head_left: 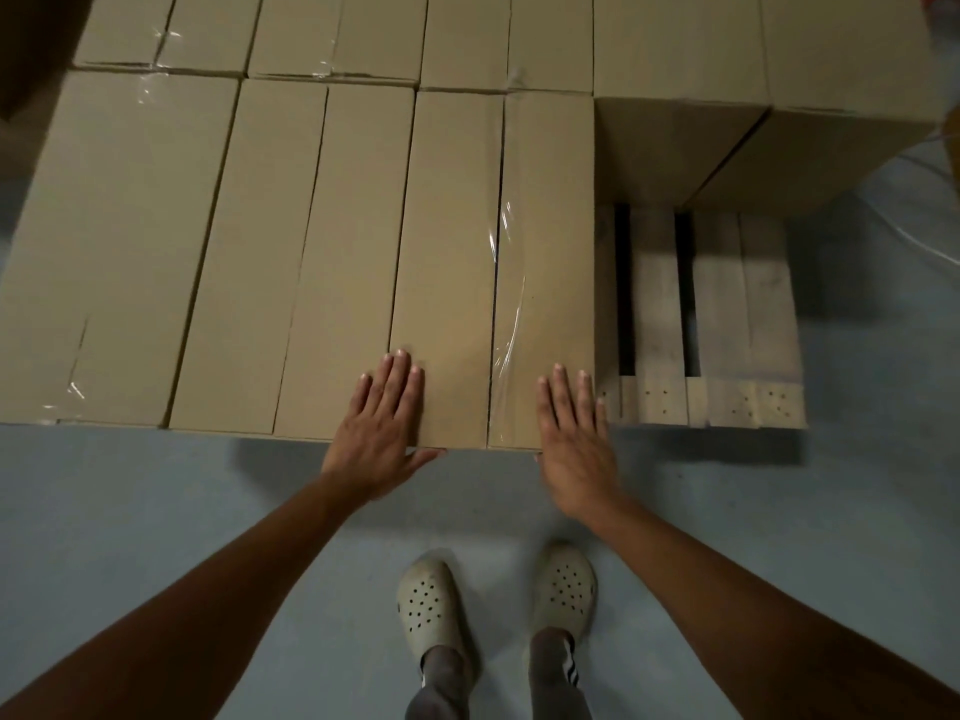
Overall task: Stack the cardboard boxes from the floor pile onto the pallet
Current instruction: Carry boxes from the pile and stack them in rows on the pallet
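**While my hands lie flat on the front box, one pallet corner is bare**

Where the front row ends, my left hand (382,423) lies palm-down on top of the box (452,241) near its front edge. Its fingers are straight and together, the thumb is spread along that edge, and it grips nothing. My right hand (574,439) lies likewise over the box's front right corner, fingers straight, holding nothing. Slight blur keeps me from telling whether it presses the cardboard or only hovers at it.

The box sits on the pallet (722,314), flush against the neighbour box (260,241) on its left, with its taped seam running away from me. Behind it runs a back row (337,33) at about the same height, and to the right rear stands a taller stack (727,137).

Done, as I judge it: most of the pallet's visible top is covered, and this box appears placed, needing at most a squaring nudge. Left: the front right corner, where bare slats show beside the box and before the taller stack, has room for more. The floor pile is out of view, so I cannot tell how many boxes remain. My shoes (428,597) stand on the floor (208,485) just before the pallet.
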The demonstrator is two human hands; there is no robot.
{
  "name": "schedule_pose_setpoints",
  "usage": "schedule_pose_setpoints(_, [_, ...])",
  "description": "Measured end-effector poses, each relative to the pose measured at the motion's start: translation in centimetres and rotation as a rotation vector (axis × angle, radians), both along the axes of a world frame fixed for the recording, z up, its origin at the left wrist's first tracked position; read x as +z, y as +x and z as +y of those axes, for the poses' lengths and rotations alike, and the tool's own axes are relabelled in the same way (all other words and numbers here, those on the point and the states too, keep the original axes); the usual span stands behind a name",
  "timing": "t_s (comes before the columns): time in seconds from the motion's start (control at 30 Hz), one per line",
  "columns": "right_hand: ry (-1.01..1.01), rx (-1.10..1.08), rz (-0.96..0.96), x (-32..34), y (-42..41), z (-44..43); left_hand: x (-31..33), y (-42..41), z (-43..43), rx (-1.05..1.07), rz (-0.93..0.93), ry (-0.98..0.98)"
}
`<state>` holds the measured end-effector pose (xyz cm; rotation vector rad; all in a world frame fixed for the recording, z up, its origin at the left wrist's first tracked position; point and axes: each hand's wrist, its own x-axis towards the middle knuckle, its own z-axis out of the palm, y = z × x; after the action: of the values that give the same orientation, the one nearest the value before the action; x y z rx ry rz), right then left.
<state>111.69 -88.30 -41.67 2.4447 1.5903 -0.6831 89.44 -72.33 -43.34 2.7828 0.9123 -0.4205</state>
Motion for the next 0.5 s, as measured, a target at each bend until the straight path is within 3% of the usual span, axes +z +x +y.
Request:
schedule_pose_setpoints(0.23, [-0.180, -0.033, 0.218, 5.1, 1.2, 2.2, 3.5, 1.1, 0.7, 0.026, 0.137, -0.200])
schedule_pose_setpoints(0.5, [0.120, -0.227, 0.333, 20.7, 1.3, 6.3, 19.7, 4.6, 4.6, 0.150, -0.179, -0.134])
